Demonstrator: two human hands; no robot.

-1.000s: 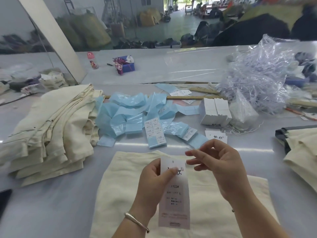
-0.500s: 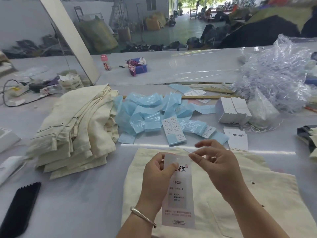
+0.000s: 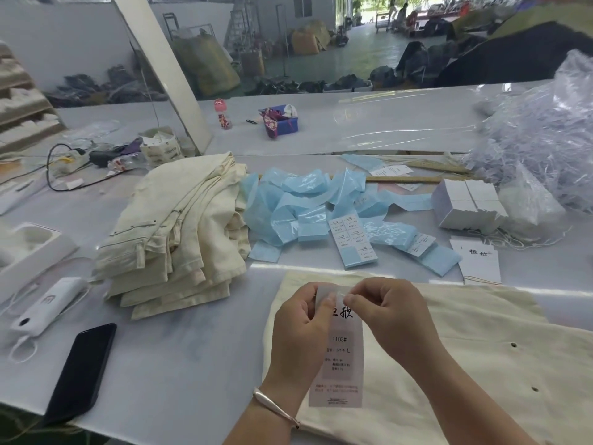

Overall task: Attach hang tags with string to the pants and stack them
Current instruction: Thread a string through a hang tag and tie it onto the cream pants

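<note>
As both hands point(image 3: 349, 319) pinch hang tag point(image 3: 340, 358) top edge, string seemingly hidden, pants point(image 3: 481, 364) beneath

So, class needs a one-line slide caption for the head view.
Both hands, left hand and right hand, pinch the top of a hang tag over cream pants, beside stacked pants.

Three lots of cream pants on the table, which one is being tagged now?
The flat cream pants directly under both hands, nearest the camera. The left hand and right hand hold the hang tag above it. The folded stack lies left, untouched.
</note>
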